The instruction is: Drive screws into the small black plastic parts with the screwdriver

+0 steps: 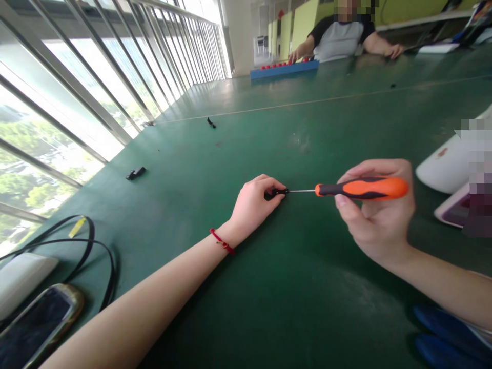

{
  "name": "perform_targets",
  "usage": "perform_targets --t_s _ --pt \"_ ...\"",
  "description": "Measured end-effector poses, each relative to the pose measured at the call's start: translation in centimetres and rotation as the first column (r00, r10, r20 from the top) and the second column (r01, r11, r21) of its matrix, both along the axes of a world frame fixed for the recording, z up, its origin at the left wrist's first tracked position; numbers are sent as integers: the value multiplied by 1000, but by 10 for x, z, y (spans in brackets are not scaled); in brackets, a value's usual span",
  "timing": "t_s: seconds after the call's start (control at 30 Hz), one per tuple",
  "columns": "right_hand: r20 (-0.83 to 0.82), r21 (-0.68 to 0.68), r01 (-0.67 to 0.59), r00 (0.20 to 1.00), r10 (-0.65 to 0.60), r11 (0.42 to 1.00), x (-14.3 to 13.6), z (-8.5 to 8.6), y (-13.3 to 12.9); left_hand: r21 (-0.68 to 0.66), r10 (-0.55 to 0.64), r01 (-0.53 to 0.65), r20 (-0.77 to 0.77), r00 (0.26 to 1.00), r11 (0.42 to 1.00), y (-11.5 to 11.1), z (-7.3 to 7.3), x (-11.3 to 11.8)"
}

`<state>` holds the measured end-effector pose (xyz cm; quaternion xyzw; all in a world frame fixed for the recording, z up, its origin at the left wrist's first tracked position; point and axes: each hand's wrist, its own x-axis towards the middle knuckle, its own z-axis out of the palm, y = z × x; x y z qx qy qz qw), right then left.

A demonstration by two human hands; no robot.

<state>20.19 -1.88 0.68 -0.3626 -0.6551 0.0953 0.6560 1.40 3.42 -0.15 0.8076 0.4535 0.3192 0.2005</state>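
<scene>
Resting left hand (258,201), right hand (378,210) raised

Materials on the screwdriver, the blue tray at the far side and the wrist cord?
Screwdriver: shaft looks like bare metal, thin and silvery; handle probably plastic with rubbery inlays, given the orange and dark sections.

Blue tray: likely plastic or painted, evenly coloured; can't tell which.

Red wrist cord: probably braided or knotted textile, with a visible knot.

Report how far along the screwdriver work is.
Nothing shows as clearly finished. The left hand holds a small black part; the right hand holds the orange screwdriver, tip at it. Likely left: finishing there, perhaps also the larger loose piece and smaller loose piece on the table.
</scene>
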Motion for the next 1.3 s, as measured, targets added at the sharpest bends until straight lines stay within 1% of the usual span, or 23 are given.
perform_targets --t_s 0.07,0.1,0.17,0.23,0.33,0.43,0.5,0.53,0.6,0.67,0.73,0.83,0.9,0.97,1.03,1.1,1.17,1.23,1.3 --pt "-6 -58 -54 999 54 997 0 0 1 -5 -3 3 1 1000 1000 0 0 0" --pt "23 -89 -57 998 59 994 1 1 0 -8 -5 5 4 1000 1000 0 0 0" --pt "99 -121 -16 995 28 993 1 3 -3 -13 -6 7 10 1000 1000 -1 0 0" --pt "152 -109 40 988 -23 993 0 5 -6 -17 -11 12 16 1000 1000 -1 0 0" --pt "109 -44 65 992 -60 997 -1 4 -6 -19 -16 16 19 1000 1000 -1 0 0" --pt "17 0 18 1000 -18 1000 -1 2 -1 -16 -7 7 16 1000 1000 -1 0 0" --pt "-16 -22 -42 999 42 999 0 1 0 -15 -1 2 10 1000 1000 -2 1 0" --pt "-5 -46 -55 998 55 997 0 2 0 -16 0 0 9 1000 1000 -2 1 1" --pt "78 -84 -28 996 34 996 0 3 -3 -20 -1 1 10 1000 1000 -2 1 0" --pt "163 -79 23 987 -10 997 0 5 -6 -20 -7 7 12 1000 1000 -2 1 0" --pt "179 -40 61 983 -53 997 0 5 -7 -16 -9 9 8 1000 1000 -2 1 0" --pt "85 34 55 995 -57 998 -1 4 -3 -16 -1 1 -1 1000 1000 -2 0 0" --pt "13 66 6 1000 -7 998 -1 2 0 -19 2 -3 -4 1000 1000 -2 0 0" --pt "-32 52 -51 998 53 997 -1 2 1 -21 3 -3 -6 1000 1000 -2 1 1" --pt "5 -1 -48 999 48 999 0 3 -1 -20 0 0 -9 1000 1000 -2 1 1" --pt "116 -44 12 993 -6 999 1 4 -5 -19 -9 9 -9 1000 1000 -2 2 1" --pt "205 -44 65 977 -55 997 1 4 -8 -19 -15 15 -8 1000 1000 -1 1 0" --pt "200 -8 78 977 -74 997 0 4 -8 -15 -10 10 -5 1000 1000 -1 1 0" --pt "124 44 63 990 -68 997 -1 3 -5 -12 -6 6 -4 1000 1000 -2 0 0"
